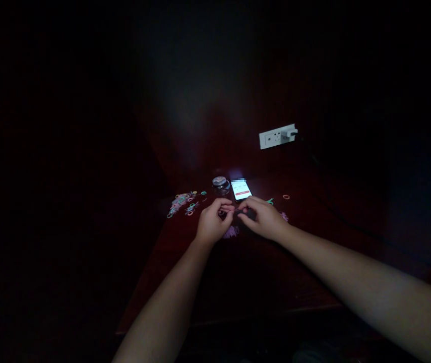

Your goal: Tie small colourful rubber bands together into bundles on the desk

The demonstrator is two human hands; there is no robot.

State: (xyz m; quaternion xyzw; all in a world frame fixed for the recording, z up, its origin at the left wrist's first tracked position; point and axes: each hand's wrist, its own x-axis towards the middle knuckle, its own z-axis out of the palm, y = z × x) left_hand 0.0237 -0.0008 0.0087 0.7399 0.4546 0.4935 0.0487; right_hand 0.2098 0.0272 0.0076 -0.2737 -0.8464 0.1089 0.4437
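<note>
My left hand (214, 219) is closed, its thumb and fingertips pinched together above the table. Close beside it, my right hand (264, 218) is curled with its fingertips nearly meeting those of the left. A thin pinkish band, which looks like a small hair tie (237, 209), runs between the fingertips; its outline is faint in the dark. Below the hands lies a small heap of purple hair ties (232, 232). More purple ones (284, 216) show partly behind my right wrist. A lit phone (241, 190) rests just beyond my fingers.
A lidded clear jar (221, 186) stands left of the phone. A pile of mixed coloured hair ties (181, 202) lies near the table's left edge. One orange ring (286, 197) sits to the right. A wall socket (278, 136) holds a plug with a dark cable.
</note>
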